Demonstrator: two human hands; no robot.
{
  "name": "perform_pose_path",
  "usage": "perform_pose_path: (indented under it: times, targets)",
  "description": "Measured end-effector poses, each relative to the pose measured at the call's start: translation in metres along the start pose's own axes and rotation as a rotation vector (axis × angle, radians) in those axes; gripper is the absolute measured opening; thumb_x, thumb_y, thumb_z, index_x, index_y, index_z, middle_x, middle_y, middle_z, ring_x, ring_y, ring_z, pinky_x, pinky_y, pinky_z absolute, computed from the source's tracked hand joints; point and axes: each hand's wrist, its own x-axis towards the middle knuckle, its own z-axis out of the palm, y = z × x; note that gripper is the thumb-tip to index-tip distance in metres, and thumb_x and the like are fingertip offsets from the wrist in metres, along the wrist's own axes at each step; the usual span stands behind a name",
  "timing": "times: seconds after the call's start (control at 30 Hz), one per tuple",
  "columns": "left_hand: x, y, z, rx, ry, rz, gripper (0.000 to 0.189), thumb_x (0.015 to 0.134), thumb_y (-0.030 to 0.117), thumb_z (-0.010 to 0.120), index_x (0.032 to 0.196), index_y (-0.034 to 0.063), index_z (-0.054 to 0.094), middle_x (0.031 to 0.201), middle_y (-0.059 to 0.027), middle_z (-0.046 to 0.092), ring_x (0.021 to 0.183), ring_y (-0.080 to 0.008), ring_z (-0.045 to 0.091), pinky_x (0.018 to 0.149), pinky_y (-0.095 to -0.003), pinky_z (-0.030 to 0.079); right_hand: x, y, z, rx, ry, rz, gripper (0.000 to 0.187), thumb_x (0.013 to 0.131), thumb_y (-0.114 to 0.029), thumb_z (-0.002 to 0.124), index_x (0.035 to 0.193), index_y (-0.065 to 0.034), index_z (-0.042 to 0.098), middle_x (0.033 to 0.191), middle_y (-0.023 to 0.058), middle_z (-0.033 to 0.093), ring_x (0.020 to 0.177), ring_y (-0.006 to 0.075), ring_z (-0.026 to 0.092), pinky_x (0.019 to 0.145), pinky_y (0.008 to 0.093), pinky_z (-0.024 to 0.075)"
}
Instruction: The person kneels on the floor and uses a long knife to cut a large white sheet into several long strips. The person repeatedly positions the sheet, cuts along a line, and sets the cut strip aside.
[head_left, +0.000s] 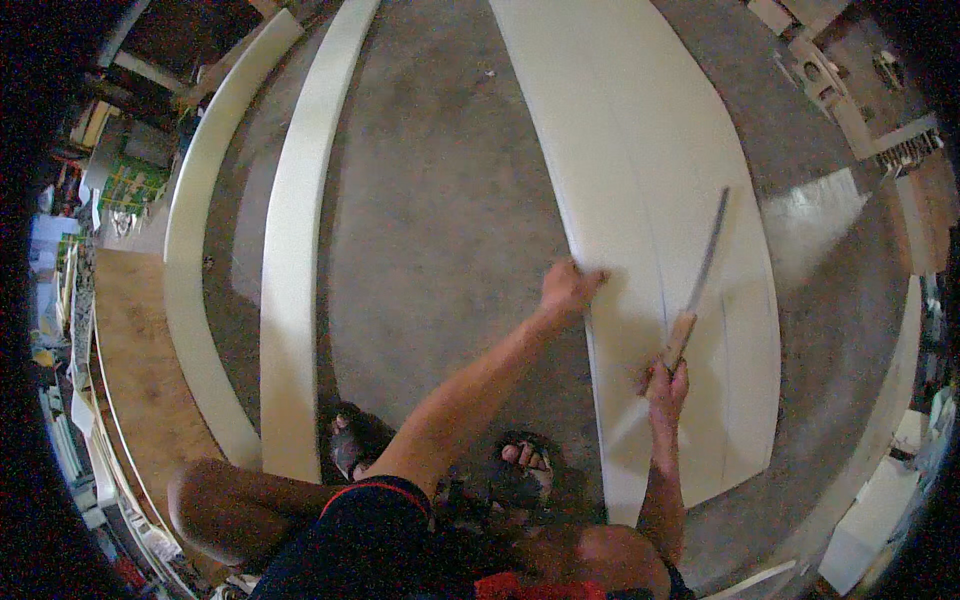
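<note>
A large pale foam-like sheet (645, 165) lies on the floor at the right, with faint lines running along its surface. My left hand (571, 286) grips the sheet's near left edge, thumb on top. Over the sheet, my right hand (666, 382) holds the wooden handle of a hand tool with a long, thin, dark metal blade (709, 255), which points away and to the right. The tool looks like a saw or long knife; which one I cannot tell. Whether the blade touches the sheet is unclear.
Two long pale foam-like strips, one straighter (291, 255) and one more curved (187, 247), lie on the floor at the left, beside a brown board (142, 360). My sandalled feet are between strips and sheet. Mixed items line both sides, with offcut-like pieces (817, 75) at the upper right.
</note>
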Motion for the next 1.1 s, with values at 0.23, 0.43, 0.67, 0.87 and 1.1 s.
perform_pose_path:
  times: [0.23, 0.43, 0.67, 0.87, 1.1]
  targets:
    - [-0.179, -0.111, 0.024, -0.168, -0.317, -0.241, 0.059, 0.079, 0.048, 0.08, 0.111, -0.0011, 0.07, 0.101, -0.0175, 0.074, 0.094, -0.0298, 0.072, 0.083, -0.0419, 0.056, -0.042, 0.027, -0.056, -0.082, 0.07, 0.0, 0.011, 0.098, -0.014, 0.053, 0.102, -0.0062, 0.046, 0.074, 0.0019, 0.052, 0.057, 0.0102, 0.051, 0.048, 0.0284, 0.0444]
    - [-0.224, -0.105, 0.006, 0.37, -0.622, -0.316, 0.072, 0.085, 0.063, 0.066, 0.104, -0.007, 0.069, 0.104, -0.023, 0.072, 0.102, -0.0337, 0.07, 0.087, -0.0437, 0.055, -0.029, 0.015, -0.049, -0.165, -0.017, -0.062, 0.017, 0.096, -0.013, 0.054, 0.11, -0.0052, 0.046, 0.076, 0.0017, 0.053, 0.057, 0.0105, 0.051, 0.05, 0.0277, 0.0452]
    - [-0.115, -0.063, -0.081, 0.316, -0.143, -0.125, 0.07, 0.09, 0.064, 0.058, 0.086, -0.0042, 0.073, 0.08, -0.0218, 0.072, 0.084, -0.0371, 0.072, 0.078, -0.0479, 0.056, 0.013, -0.02, 0.008, -0.332, -0.096, -0.165, 0.019, 0.094, -0.015, 0.057, 0.107, -0.0043, 0.049, 0.066, 0.0045, 0.054, 0.053, 0.0151, 0.056, 0.05, 0.032, 0.0464]
    - [-0.068, -0.074, -0.089, 0.318, 0.069, -0.057, 0.063, 0.089, 0.059, 0.063, 0.076, -0.0016, 0.073, 0.069, -0.0196, 0.069, 0.073, -0.0388, 0.071, 0.075, -0.048, 0.056, 0.033, -0.026, 0.049, -0.348, -0.125, -0.231, 0.024, 0.093, -0.019, 0.059, 0.109, -0.0023, 0.052, 0.069, 0.0099, 0.059, 0.056, 0.0189, 0.061, 0.053, 0.0366, 0.0497]
    - [-0.124, -0.094, -0.048, 0.115, -0.174, -0.246, 0.059, 0.091, 0.055, 0.06, 0.078, -0.0007, 0.074, 0.069, -0.0188, 0.07, 0.072, -0.0365, 0.072, 0.076, -0.0471, 0.056, 0.041, -0.017, 0.039, -0.496, -0.122, -0.242, 0.025, 0.092, -0.017, 0.061, 0.11, -0.0014, 0.053, 0.069, 0.0134, 0.059, 0.059, 0.0263, 0.063, 0.056, 0.0418, 0.0491]
